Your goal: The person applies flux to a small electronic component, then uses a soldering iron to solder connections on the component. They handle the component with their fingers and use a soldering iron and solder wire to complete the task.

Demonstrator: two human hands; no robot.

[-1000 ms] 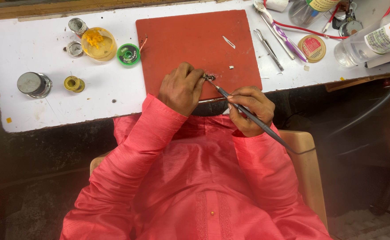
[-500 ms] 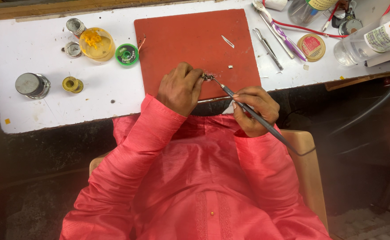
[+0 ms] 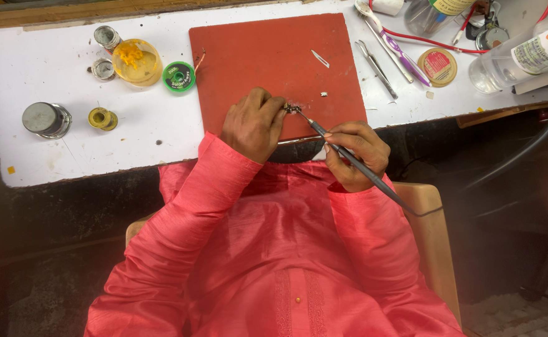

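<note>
The right hand (image 3: 356,153) is closed in a pen grip around a thin dark soldering iron (image 3: 349,159), whose long axis runs on a diagonal: the tip points up and to the left, away from the person's body, and the rear end trails down and to the right past the wrist, where a dark cord leaves it. The tip meets a small metal part (image 3: 293,109) that lies near the front edge of the red mat (image 3: 268,56). The left hand (image 3: 253,123) rests on that mat with its fingers curled, and the fingertips pinch or steady the small part from the left; how firmly it grips cannot be told. The mat lies on a white table (image 3: 55,156). To the left of the mat stand a green spool (image 3: 179,77), a yellow dish (image 3: 137,61) and a round metal tin (image 3: 47,119). To the right of the mat lie tweezers (image 3: 377,68) and a clear plastic bottle (image 3: 517,56).
</note>
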